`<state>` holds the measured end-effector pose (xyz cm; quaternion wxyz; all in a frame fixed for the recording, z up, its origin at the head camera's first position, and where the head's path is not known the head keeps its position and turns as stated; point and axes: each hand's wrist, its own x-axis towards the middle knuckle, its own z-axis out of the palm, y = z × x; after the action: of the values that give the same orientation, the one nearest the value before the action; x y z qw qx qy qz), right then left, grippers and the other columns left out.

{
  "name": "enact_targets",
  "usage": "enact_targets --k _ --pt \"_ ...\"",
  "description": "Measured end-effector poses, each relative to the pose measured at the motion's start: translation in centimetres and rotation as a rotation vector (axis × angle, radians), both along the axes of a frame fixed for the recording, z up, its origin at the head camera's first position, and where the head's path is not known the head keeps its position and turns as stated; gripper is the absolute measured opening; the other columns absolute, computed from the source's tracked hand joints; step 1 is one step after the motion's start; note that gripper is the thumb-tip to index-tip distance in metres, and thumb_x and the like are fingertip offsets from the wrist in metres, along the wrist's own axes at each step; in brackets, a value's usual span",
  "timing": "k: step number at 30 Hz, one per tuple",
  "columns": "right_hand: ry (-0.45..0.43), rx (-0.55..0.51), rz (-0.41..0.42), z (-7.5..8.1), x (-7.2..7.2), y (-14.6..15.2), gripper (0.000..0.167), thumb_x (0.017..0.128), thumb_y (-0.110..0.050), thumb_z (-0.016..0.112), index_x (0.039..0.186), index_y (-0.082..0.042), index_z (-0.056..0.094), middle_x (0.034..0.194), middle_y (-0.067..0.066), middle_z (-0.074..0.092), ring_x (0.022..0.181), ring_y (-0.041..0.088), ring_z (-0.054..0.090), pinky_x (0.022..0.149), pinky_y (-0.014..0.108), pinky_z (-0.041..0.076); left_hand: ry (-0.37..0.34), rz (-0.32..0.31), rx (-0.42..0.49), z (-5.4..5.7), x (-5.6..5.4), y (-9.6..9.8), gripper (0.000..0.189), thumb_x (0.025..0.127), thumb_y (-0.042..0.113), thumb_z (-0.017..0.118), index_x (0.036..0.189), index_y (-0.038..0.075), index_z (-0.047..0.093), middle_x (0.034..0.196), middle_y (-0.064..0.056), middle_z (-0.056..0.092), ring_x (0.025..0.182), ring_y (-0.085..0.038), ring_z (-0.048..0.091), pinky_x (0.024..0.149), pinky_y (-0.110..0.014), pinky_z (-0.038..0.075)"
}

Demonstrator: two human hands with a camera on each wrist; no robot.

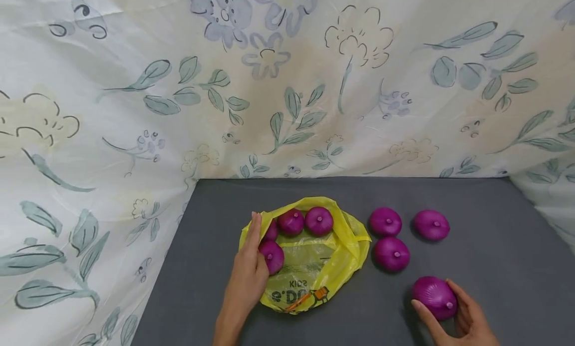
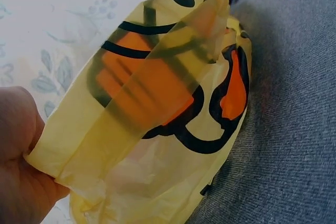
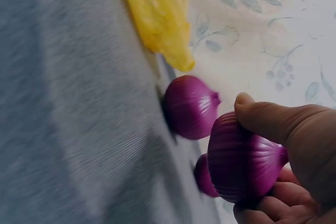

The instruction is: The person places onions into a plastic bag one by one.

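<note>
My right hand (image 1: 464,318) grips a purple onion (image 1: 434,298) at the front right, thumb on one side and fingers on the other. The right wrist view shows the thumb across this onion (image 3: 244,158) and its stem end pointing toward the palm. At the left rim of a yellow plastic bag (image 1: 348,258), my left hand (image 1: 247,268) holds the bag's edge, its fingers reaching up along the side. The bag's mouth is spread, and several purple onions (image 1: 319,221) lie inside along its left and back. In the left wrist view the bag's printed wall (image 2: 147,87) hides the contents.
Three more onions sit on the dark grey tabletop (image 1: 341,316) right of the bag: a back one (image 1: 385,221), a nearer one (image 1: 392,254) and one farther right (image 1: 431,225). A floral cloth (image 1: 287,86) hangs behind the table and along its sides.
</note>
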<state>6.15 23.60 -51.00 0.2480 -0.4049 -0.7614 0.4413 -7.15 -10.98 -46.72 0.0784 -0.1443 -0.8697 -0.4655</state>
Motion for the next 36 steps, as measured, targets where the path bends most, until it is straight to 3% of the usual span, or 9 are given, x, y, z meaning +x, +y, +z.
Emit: enact_targets --k 2,7,10,17,20,22,26,30,36 --pt "0.051 0.012 -0.011 0.6 -0.2 -0.3 0.085 0.075 -0.026 0.099 0.151 -0.019 0.061 0.141 0.017 0.068 0.098 -0.023 0.053 0.083 -0.002 0.039 -0.005 -0.006 0.007 -0.1 0.1 0.0 0.086 0.101 -0.014 0.040 0.171 0.030 0.016 0.176 0.008 0.014 0.075 -0.017 0.049 0.059 -0.026 0.035" --pt "0.112 0.067 0.047 2.6 -0.9 -1.1 0.083 0.075 -0.020 0.099 0.149 -0.024 0.063 0.140 0.015 0.069 0.107 -0.017 0.059 0.093 0.004 0.042 0.010 -0.004 0.010 0.0 0.2 -0.1 0.084 0.100 -0.014 0.041 0.171 0.027 0.018 0.176 0.006 0.015 0.088 -0.024 0.054 0.061 -0.028 0.035" --pt "0.104 0.100 0.085 3.8 -1.3 -1.7 0.084 0.075 -0.021 0.099 0.150 -0.028 0.062 0.143 0.009 0.068 0.113 -0.013 0.061 0.095 0.007 0.043 0.017 -0.002 0.004 0.1 0.2 -0.1 0.084 0.100 -0.014 0.042 0.171 0.025 0.019 0.176 0.005 0.016 0.114 -0.024 0.060 0.074 -0.027 0.041" --pt "0.082 0.089 0.163 6.3 -2.9 -2.5 0.085 0.074 -0.029 0.099 0.150 -0.036 0.060 0.146 -0.002 0.066 0.131 0.004 0.061 0.097 0.008 0.043 -0.009 -0.033 0.017 0.4 0.1 0.0 0.087 0.100 -0.014 0.041 0.171 0.028 0.014 0.176 0.006 0.013 0.109 -0.020 0.061 0.060 -0.026 0.033" --pt "0.103 0.077 0.211 7.3 -3.5 -2.8 0.084 0.074 -0.027 0.099 0.148 -0.039 0.061 0.145 -0.001 0.066 0.132 0.003 0.061 0.095 0.007 0.043 -0.001 -0.034 0.020 0.4 0.1 0.0 0.087 0.100 -0.015 0.042 0.171 0.027 0.014 0.176 0.006 0.014 0.148 -0.023 0.041 0.064 -0.026 0.036" --pt "0.122 0.084 0.236 7.8 -3.9 -3.0 0.084 0.073 -0.026 0.100 0.147 -0.041 0.062 0.144 0.000 0.067 0.130 0.002 0.061 0.093 0.006 0.044 0.002 -0.033 0.020 0.5 0.1 0.0 0.087 0.100 -0.015 0.042 0.171 0.027 0.014 0.176 0.006 0.013 0.152 -0.022 0.037 0.073 -0.027 0.041" --pt "0.114 0.105 0.278 8.4 -4.6 -3.6 0.085 0.074 -0.028 0.100 0.147 -0.044 0.060 0.146 -0.004 0.066 0.131 0.005 0.062 0.096 0.009 0.044 0.004 -0.027 0.019 0.5 0.0 -0.1 0.087 0.100 -0.014 0.041 0.171 0.027 0.014 0.176 0.007 0.013 0.158 -0.017 0.024 0.088 -0.031 0.042" --pt "0.123 0.109 0.330 8.6 -5.3 -4.1 0.086 0.075 -0.027 0.099 0.150 -0.043 0.058 0.147 -0.008 0.064 0.131 0.008 0.063 0.095 0.009 0.045 0.011 -0.023 0.012 0.6 -0.1 -0.1 0.088 0.100 -0.015 0.042 0.171 0.028 0.013 0.176 0.007 0.013 0.157 -0.017 0.026 0.080 -0.029 0.041" --pt "0.162 0.062 0.422 8.7 -6.3 -4.9 0.088 0.077 -0.024 0.097 0.153 -0.038 0.056 0.150 -0.004 0.062 0.131 0.013 0.064 0.091 0.006 0.046 0.004 -0.021 0.010 0.7 -0.2 0.0 0.087 0.100 -0.014 0.041 0.171 0.028 0.014 0.176 0.008 0.013 0.159 -0.016 0.022 0.093 -0.031 0.041"
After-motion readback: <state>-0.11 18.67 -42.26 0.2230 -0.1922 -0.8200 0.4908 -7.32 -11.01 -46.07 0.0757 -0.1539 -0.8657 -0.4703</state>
